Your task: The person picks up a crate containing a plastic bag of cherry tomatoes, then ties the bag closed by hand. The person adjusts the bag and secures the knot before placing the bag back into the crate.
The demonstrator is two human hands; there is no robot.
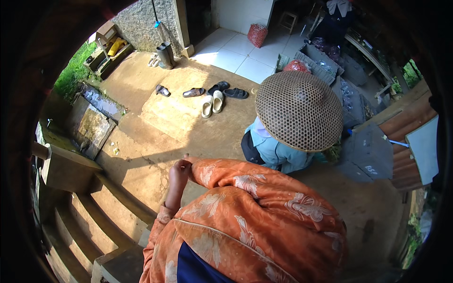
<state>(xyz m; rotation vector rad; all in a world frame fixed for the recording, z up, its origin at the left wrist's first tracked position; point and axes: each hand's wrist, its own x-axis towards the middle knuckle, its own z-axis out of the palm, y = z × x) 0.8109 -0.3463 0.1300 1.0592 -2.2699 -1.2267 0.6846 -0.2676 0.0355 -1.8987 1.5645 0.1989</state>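
Both of my arms are in orange flower-patterned sleeves. My left hand (178, 177) is raised in front of me, its fingers closed at the cuff end of my right sleeve (226, 172), seemingly gripping the cloth. My right forearm lies bent across my front, pointing left. Only a small bit of my right hand (187, 158) shows past the cuff; its fingers are hidden. Just beyond my right arm, a person in a light blue shirt (288, 157) crouches or bends under a wide woven conical hat (299, 111).
Concrete steps (108, 210) go down at left. Sandals (193, 92) and pale clogs (212, 104) lie on the sunlit floor ahead, with rubber boots (165, 55) by the wall. Grey crates (365, 153) stand at right. A red net sack (257, 35) rests on white tiles.
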